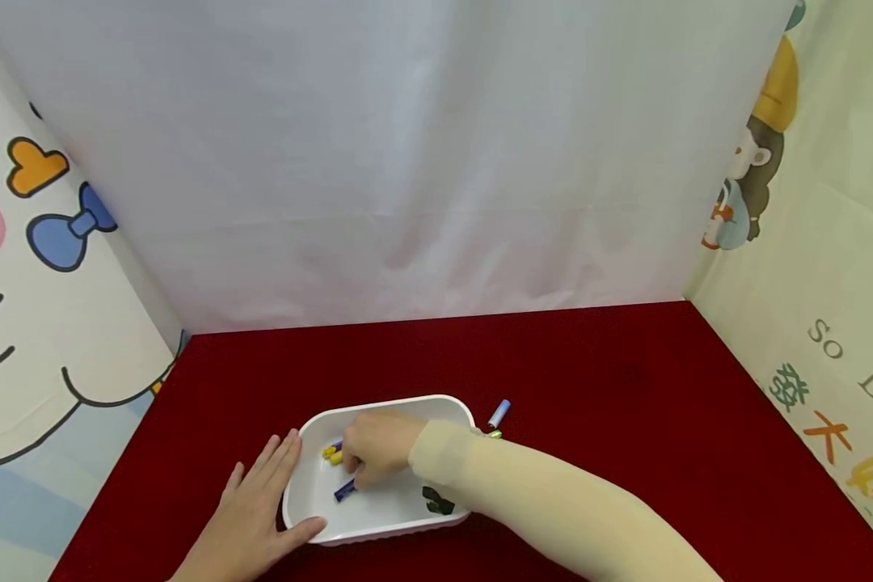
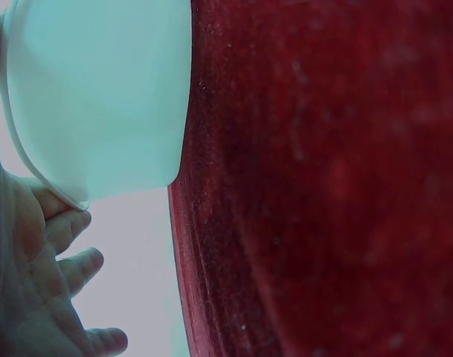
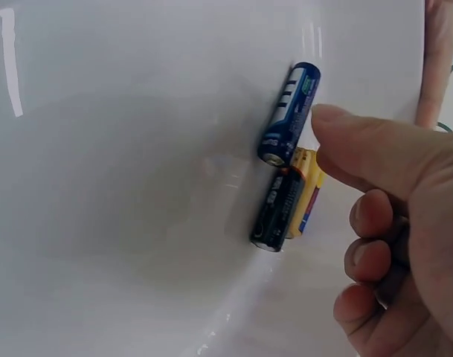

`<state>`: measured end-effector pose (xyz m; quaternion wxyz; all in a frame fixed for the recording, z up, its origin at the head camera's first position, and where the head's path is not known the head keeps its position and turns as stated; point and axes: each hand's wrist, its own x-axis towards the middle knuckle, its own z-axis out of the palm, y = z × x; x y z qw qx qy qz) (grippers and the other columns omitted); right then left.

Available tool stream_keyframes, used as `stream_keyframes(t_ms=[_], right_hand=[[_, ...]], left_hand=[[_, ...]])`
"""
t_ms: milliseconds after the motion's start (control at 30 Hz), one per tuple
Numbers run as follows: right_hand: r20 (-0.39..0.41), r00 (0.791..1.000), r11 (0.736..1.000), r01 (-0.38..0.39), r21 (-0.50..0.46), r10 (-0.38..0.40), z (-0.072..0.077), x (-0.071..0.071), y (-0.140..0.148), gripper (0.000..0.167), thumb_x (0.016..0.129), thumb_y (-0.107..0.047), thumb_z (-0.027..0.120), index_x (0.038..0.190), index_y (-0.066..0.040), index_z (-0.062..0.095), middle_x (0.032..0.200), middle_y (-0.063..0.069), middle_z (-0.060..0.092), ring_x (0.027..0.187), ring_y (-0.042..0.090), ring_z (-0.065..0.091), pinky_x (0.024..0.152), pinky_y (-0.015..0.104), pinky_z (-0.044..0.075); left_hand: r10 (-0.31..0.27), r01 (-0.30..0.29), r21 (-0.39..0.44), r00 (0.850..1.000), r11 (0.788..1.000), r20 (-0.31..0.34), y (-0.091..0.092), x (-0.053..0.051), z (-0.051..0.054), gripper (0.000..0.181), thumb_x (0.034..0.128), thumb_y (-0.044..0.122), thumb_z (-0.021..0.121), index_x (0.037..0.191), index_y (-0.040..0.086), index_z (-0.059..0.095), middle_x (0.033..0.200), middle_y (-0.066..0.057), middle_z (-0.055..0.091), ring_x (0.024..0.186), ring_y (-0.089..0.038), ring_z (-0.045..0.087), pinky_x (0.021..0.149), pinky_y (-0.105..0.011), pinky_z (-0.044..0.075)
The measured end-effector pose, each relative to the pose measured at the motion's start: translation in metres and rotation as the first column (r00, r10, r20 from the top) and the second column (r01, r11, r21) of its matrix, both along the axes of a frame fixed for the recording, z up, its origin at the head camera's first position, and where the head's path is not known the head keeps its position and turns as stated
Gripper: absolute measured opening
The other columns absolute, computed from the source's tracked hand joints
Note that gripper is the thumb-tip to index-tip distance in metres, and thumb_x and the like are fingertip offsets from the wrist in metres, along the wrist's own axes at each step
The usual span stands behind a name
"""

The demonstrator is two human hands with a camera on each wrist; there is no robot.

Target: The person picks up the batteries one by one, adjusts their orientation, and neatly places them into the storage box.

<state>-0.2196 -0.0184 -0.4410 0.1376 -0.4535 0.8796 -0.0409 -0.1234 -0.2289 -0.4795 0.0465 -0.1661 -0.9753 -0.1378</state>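
Note:
A white plastic tub (image 1: pixel 378 525) stands on the red cloth. My left hand (image 1: pixel 250 509) rests against its left end, thumb on the near rim and fingers spread along the outside. Inside the tub, my right hand (image 1: pixel 381 444) has its fingers curled. Between those fingers and the palm shows part of a dark battery (image 3: pixel 390 286) with a shiny end, mostly hidden. The right thumb (image 3: pixel 360 141) is close beside a blue battery (image 3: pixel 289 115) lying on the tub floor. Touching that one are a black battery (image 3: pixel 278 208) and a yellow battery (image 3: pixel 308 197).
Just outside the tub's right end lies a light blue cylinder (image 1: pixel 499 414), with a small yellow-green item (image 1: pixel 495 434) half hidden by the right sleeve (image 1: pixel 553 493). A black shape (image 1: pixel 438 501) shows in the tub's near right corner. Pale curtains stand behind and at both sides.

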Motion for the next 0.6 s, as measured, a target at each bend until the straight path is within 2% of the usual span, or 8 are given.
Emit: stream_keyframes(t_ms=[100, 200, 367, 600], right_hand=[[0.021, 1.0, 1.0, 0.01, -0.009, -0.01, 0.004, -0.002, 0.002, 0.02, 0.081, -0.034, 0.078, 0.1, -0.028, 0.077, 0.093, -0.018, 0.068, 0.084, -0.005, 0.058, 0.079, 0.013, 0.047], [0.007, 1.0, 1.0, 0.006, -0.018, -0.006, 0.01, -0.001, 0.003, 0.02, 0.081, -0.036, 0.077, 0.1, -0.028, 0.076, 0.094, -0.019, 0.068, 0.089, -0.005, 0.057, 0.084, 0.014, 0.046], [-0.021, 1.0, 0.999, -0.01, -0.037, 0.01, 0.023, 0.001, 0.008, 0.019, 0.082, -0.036, 0.076, 0.099, -0.027, 0.077, 0.093, -0.019, 0.068, 0.086, -0.005, 0.057, 0.082, 0.015, 0.046], [-0.054, 0.998, 0.992, -0.035, -0.12, 0.029, 0.046, 0.005, 0.021, 0.019, 0.085, -0.038, 0.073, 0.098, -0.025, 0.078, 0.093, -0.017, 0.068, 0.084, -0.004, 0.056, 0.077, 0.014, 0.046]], left_hand=[[-0.006, 0.006, -0.007, 1.0, 1.0, -0.006, 0.0, 0.0, 0.0, 0.105, 0.0761, 0.073, 0.06, 0.155, 0.016, 0.021, 0.158, -0.006, 0.024, 0.143, -0.031, 0.022, 0.099, -0.074, 0.024], [-0.002, 0.002, -0.011, 1.0, 1.0, -0.007, 0.0, 0.001, 0.001, 0.105, 0.0763, 0.073, 0.06, 0.155, 0.015, 0.021, 0.158, -0.006, 0.025, 0.143, -0.031, 0.022, 0.098, -0.074, 0.025], [0.016, -0.015, -0.04, 1.0, 0.999, 0.014, 0.0, 0.001, 0.003, 0.106, 0.0762, 0.075, 0.057, 0.155, 0.015, 0.02, 0.158, -0.005, 0.023, 0.143, -0.032, 0.022, 0.099, -0.074, 0.024], [0.035, -0.033, -0.06, 0.999, 0.998, 0.031, 0.002, 0.0, 0.002, 0.108, 0.0749, 0.079, 0.054, 0.155, 0.017, 0.018, 0.158, -0.004, 0.023, 0.143, -0.032, 0.021, 0.1, -0.074, 0.023]])
